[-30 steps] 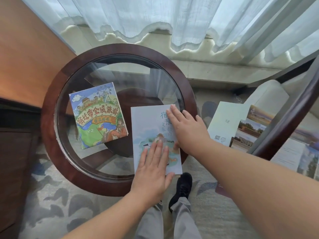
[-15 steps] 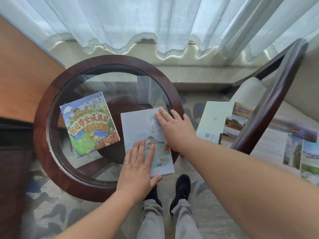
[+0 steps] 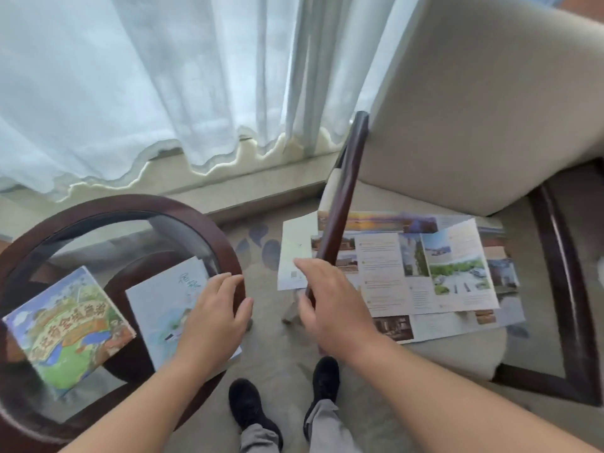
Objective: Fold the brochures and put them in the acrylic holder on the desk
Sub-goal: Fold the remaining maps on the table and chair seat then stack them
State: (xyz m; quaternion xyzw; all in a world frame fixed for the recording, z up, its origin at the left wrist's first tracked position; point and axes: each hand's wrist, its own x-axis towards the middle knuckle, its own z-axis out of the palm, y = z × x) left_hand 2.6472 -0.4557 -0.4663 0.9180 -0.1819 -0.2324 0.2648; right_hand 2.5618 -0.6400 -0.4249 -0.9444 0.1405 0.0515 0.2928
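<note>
Two folded brochures are lying on the round glass table: a pale brochure at the table's 3 o'clock and a cartoon brochure at its 9 o'clock, just apart from each other. Unfolded sheets are lying overlapped on the seat of one chair, at 3 o'clock from the table. At least two are showing, but the overlap is hiding the exact count. The left hand is resting on the pale brochure's 3 o'clock edge, fingers relaxed and gripping nothing. The right hand is hovering with fingers extended and empty, in front of the chair arm and near the sheets' 9 o'clock edge. The sheets are probably light, thin and limp, so one lifted by a single corner is likely to sag or crease. Taking one by two opposite edges looks safer, with the existing creases guiding the fold. Glossy paper is apt to slide on glass, so a palm should be pinning it during creasing. The holder is not appearing in view. Two shoes are showing at 6 o'clock.
</note>
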